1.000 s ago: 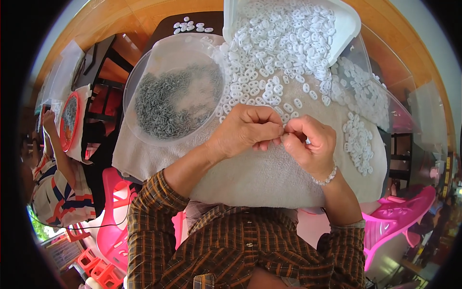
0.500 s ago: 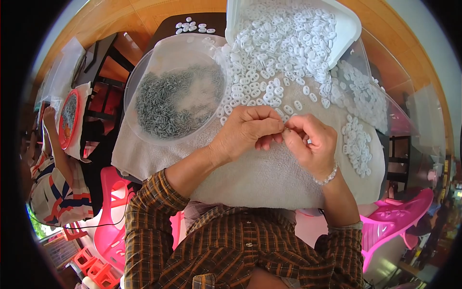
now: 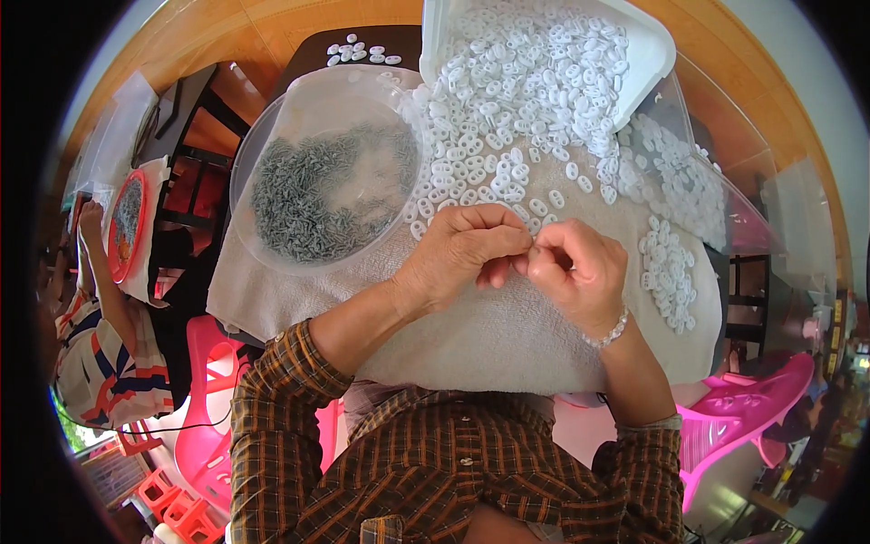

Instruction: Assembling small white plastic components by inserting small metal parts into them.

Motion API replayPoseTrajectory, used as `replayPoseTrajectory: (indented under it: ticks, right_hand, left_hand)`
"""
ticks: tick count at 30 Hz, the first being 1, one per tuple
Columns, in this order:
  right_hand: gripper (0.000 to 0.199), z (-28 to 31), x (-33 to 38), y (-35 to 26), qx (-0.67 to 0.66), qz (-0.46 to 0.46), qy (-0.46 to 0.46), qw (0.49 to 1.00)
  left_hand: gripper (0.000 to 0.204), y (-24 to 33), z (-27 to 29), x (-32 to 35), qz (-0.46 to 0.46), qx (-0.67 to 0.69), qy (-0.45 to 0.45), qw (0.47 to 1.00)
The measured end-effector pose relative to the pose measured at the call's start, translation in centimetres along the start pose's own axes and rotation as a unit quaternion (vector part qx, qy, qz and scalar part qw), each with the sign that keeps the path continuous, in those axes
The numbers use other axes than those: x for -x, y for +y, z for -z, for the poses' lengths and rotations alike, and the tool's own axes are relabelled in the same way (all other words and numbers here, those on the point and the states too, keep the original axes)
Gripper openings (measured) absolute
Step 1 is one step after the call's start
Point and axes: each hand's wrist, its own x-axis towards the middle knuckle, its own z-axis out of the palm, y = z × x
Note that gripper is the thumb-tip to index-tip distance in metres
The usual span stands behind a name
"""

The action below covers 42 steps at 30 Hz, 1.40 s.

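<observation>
2 hands: left hand (image 3: 458,254), right hand (image 3: 580,272). 1 round clear bowl (image 3: 263,163) of grey pieces, 1 white tray (image 3: 648,54), 1 towel (image 3: 507,335). White rings (image 3: 507,100): too many to count; 2 pink chairs (image 3: 204,435).

my shirt sleeve (image 3: 272,399) brown plaid | my towel (image 3: 489,335) off-white | my rings (image 3: 517,109) white | my small parts (image 3: 317,186) grey | stool (image 3: 743,417) pink | my bracelet (image 3: 609,334) white beads

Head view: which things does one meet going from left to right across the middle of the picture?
Another person's striped sleeve → bowl of small grey parts → left hand → right hand → small heap of white rings → pink plastic chair.
</observation>
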Motion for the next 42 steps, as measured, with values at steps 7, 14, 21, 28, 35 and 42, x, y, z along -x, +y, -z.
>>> replayPoseTrajectory:
  ticks: [7, 14, 21, 28, 35, 42]
  right_hand:
    - [0.012, 0.5, 0.2, -0.2, -0.091, -0.113, 0.039, 0.989]
    - [0.013, 0.4, -0.1, -0.4, -0.052, -0.071, 0.063, 0.994]
    - [0.012, 0.6, 0.0, -0.4, -0.041, -0.040, 0.072, 0.996]
    - [0.004, 0.8, 0.0, -0.3, -0.077, -0.023, 0.049, 0.996]
    - [0.004, 0.4, 0.2, -0.9, -0.140, -0.143, 0.058, 0.978]
    - [0.008, 0.7, 0.2, -1.0, -0.271, -0.244, 0.018, 0.931]
  left_hand:
    - [0.011, 0.4, 0.0, 0.1, -0.091, -0.034, -0.046, 0.994]
    - [0.011, 0.4, 0.4, -0.1, -0.086, -0.070, -0.065, 0.992]
    - [0.011, -0.3, 0.2, -0.1, -0.099, -0.006, -0.093, 0.991]
    - [0.010, 0.2, 0.2, 0.4, -0.088, -0.043, -0.086, 0.991]
    - [0.010, -0.8, 0.2, 0.2, -0.152, -0.081, -0.085, 0.981]
    - [0.007, -0.8, 0.1, 0.0, -0.246, -0.181, -0.051, 0.951]
